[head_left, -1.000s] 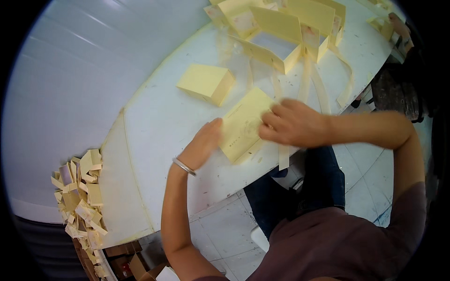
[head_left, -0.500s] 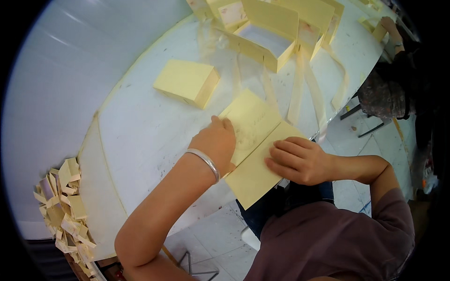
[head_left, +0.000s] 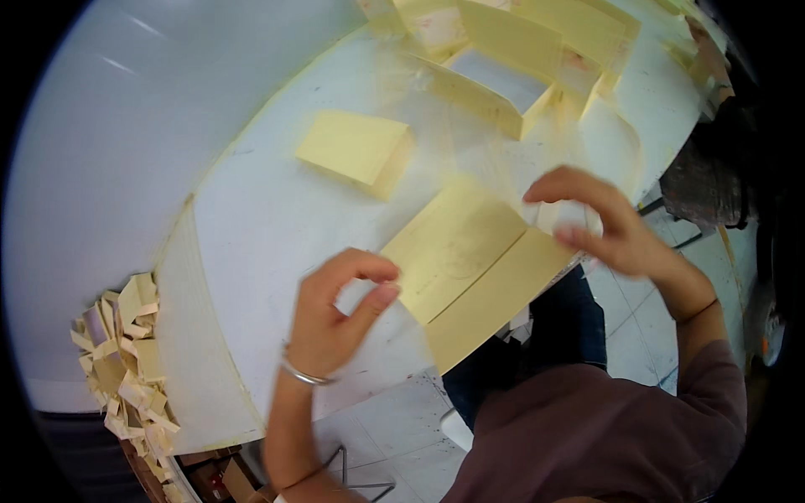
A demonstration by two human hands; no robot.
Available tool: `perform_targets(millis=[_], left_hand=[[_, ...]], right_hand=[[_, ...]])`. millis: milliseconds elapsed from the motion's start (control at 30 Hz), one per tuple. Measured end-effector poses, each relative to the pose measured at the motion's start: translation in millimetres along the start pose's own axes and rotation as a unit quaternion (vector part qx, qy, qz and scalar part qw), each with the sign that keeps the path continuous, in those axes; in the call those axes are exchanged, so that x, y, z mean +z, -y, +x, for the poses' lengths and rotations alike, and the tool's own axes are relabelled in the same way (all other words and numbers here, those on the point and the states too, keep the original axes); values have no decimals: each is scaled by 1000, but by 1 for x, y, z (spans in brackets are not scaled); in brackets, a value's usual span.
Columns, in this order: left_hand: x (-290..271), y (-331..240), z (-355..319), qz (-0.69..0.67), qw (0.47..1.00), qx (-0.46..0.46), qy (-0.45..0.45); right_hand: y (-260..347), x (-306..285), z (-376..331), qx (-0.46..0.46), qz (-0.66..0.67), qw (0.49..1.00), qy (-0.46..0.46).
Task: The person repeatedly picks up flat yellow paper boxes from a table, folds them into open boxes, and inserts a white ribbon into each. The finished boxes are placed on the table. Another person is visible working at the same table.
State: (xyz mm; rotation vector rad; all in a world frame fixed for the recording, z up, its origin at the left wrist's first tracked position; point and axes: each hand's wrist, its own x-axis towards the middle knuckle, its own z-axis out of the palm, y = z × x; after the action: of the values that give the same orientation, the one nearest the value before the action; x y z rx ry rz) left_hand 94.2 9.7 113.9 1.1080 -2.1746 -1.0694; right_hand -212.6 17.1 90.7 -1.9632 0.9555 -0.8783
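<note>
A pale yellow card piece (head_left: 482,268), creased lengthwise into two panels, lies at the table's near edge with one panel jutting past it. A faint round print marks its far panel. At its left end is my left hand (head_left: 327,310), thumb and fingertips curved toward each other with a small gap; I cannot tell if they touch the card. Beside the right end, my right hand (head_left: 616,222) is open, fingers arched and thumb near the card's corner. A closed yellow box (head_left: 348,147) sits farther back.
Several open yellow boxes (head_left: 511,38) with pale ribbons stand at the far side of the white table (head_left: 251,210). A heap of yellow card scraps (head_left: 126,360) lies at the left. Another person's arm (head_left: 708,59) shows at the far right.
Both hands have come off the card's surface and spread to its two ends. My left hand has moved left and turned; my right has risen and opened.
</note>
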Motion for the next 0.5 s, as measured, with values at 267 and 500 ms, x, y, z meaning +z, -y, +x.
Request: perform_targets(millis=[267,500], left_hand=[[79,11,-38,-150,946,7,-285],[120,21,-70,124,939,75,-313]], right_hand=[[-40,-9,40,-152,-257,919,255],[-40,3,43,-416,-398,769,276]])
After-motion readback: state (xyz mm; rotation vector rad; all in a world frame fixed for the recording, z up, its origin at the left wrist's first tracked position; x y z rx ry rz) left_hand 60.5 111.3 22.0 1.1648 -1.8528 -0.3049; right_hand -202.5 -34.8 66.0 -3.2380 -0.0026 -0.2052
